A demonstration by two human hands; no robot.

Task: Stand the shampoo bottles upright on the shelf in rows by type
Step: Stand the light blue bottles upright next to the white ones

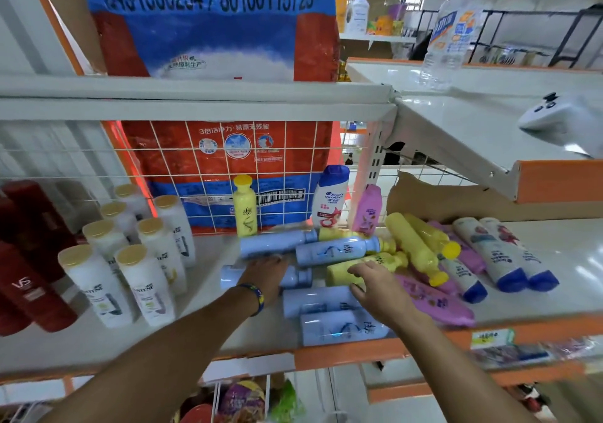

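At the shelf's [528, 305] front edge, two pale blue bottles [339, 328] lie flat. Just behind, the left hand [264, 274] covers a third blue bottle [230, 275], and its finger grip cannot be told. The right hand [381, 288], fingers apart, touches a fallen yellow bottle [339, 274]. Purple bottles [437, 301] and blue-capped white bottles [499, 256] lie heaped on the right. Gold-capped bottles [98, 279] stand on the left. An upright yellow bottle [245, 208] stands against the wire grid [212, 148].

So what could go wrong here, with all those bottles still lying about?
The light blue bottle lying at the front edge of the shelf could roll off if the right hand nudges it. Pulling one of the crossed yellow bottles may shift the others. The left forearm might topple the nearby Pantene bottles.
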